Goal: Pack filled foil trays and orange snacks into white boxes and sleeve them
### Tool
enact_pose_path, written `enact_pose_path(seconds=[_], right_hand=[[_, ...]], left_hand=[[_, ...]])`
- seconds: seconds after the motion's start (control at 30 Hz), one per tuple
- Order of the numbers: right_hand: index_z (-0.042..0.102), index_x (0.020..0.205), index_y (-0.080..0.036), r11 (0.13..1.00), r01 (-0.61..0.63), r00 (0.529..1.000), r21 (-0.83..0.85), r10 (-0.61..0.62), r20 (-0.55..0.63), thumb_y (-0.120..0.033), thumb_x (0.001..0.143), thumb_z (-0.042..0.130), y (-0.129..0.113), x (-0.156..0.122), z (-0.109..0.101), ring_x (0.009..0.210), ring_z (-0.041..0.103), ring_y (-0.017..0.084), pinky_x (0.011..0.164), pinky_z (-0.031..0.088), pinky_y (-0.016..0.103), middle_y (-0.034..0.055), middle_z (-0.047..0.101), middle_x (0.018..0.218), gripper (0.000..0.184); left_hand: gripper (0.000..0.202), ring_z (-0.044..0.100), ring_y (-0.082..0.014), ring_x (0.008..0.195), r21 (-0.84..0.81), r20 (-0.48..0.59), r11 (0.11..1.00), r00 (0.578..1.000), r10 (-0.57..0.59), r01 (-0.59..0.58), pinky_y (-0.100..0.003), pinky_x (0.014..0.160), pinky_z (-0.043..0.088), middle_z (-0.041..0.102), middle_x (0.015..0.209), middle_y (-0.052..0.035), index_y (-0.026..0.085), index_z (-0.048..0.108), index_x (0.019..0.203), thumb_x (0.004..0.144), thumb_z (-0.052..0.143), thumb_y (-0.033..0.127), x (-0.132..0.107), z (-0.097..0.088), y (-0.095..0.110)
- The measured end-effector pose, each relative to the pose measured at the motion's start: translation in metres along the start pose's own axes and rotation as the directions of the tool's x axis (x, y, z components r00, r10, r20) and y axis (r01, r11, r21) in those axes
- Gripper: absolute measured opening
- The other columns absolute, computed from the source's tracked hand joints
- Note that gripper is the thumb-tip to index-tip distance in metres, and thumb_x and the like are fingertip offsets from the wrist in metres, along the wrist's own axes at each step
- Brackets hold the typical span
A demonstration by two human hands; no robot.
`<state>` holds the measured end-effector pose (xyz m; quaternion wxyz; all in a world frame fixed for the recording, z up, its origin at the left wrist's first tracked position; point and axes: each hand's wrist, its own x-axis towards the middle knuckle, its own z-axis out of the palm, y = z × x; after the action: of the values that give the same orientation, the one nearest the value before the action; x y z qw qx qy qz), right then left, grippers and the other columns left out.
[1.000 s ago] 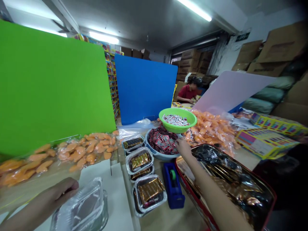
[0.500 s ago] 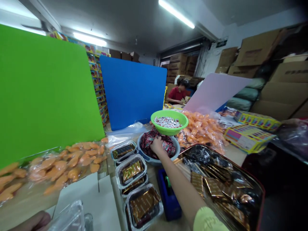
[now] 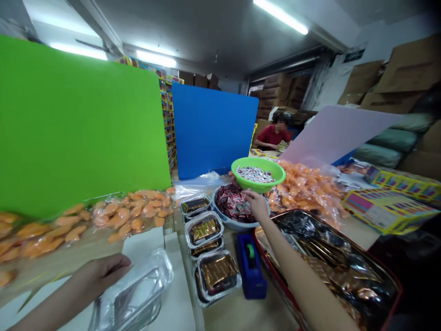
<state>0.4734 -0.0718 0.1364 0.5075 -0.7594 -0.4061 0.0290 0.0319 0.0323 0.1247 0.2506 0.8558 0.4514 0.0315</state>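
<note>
green bowl (image 3: 257, 185) of red-white sachets (image 3: 255, 174)

A clear-lidded foil tray (image 3: 132, 294) sits just beside the left hand (image 3: 103, 273), while the right hand (image 3: 257, 205) reaches red sachets (image 3: 232, 202) heaped in a blue basin (image 3: 227, 224).

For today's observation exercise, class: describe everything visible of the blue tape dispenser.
The tape dispenser is a dark blue block, plastic by its look, lying on the pale table, its length pointing away from the viewer. A tape roll with a green core sits in its slot. It lies between foil trays and a red-rimmed tray.
</note>
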Motion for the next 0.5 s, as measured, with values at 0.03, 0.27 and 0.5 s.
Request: enact_pose_path(seconds=[0.03, 0.27, 0.5], right_hand=[[0.062, 0.099, -0.015, 0.999, 0.015, 1.0, 0.039, -0.015, 0.003, -0.028, 0.076, 0.046, -0.01, -0.01, -0.003, 0.076, 0.058, 0.019, 0.073, 0.045, 0.033, 0.005, 0.065, 0.085, 0.032], [0.04, 0.126, -0.025, 0.827, 0.071, 0.838, 0.558, -0.353, 0.417, -0.032, 0.072, 0.061, -0.116, -0.099, 0.001, 0.076, 0.061, 0.015, 0.072, 0.048, 0.031, 0.0009, 0.064, 0.086, 0.058], [0.058, 0.094, -0.019, 0.736, -0.326, 0.934, 0.593, 0.347, 0.081, -0.051, 0.07, 0.058, -0.069, -0.029, -0.012, 0.076, 0.059, 0.019, 0.074, 0.047, 0.035, 0.0055, 0.062, 0.09, 0.04]], left_hand=[[0.032, 0.051, -0.0131, 0.062, -0.027, 0.044, 0.998, 0.998, 0.05, -0.048, -0.018, 0.055, 0.037, 0.057, 0.062, 0.0042, 0.017, 0.06, 0.073, 0.078, 0.043, 0.043, 0.002, 0.0, 0.008], [0.034, 0.047, -0.0134, 0.058, -0.094, 0.005, 0.964, 0.969, 0.249, -0.247, -0.02, 0.051, 0.03, 0.054, 0.061, 0.0008, 0.016, 0.057, 0.072, 0.075, 0.038, 0.044, 0.036, 0.002, 0.09], [0.034, 0.046, -0.013, 0.059, -0.229, -0.002, 0.925, 0.95, 0.312, -0.304, -0.02, 0.051, 0.031, 0.054, 0.063, 0.0005, 0.016, 0.056, 0.074, 0.074, 0.039, 0.046, 0.061, 0.0, 0.109]])
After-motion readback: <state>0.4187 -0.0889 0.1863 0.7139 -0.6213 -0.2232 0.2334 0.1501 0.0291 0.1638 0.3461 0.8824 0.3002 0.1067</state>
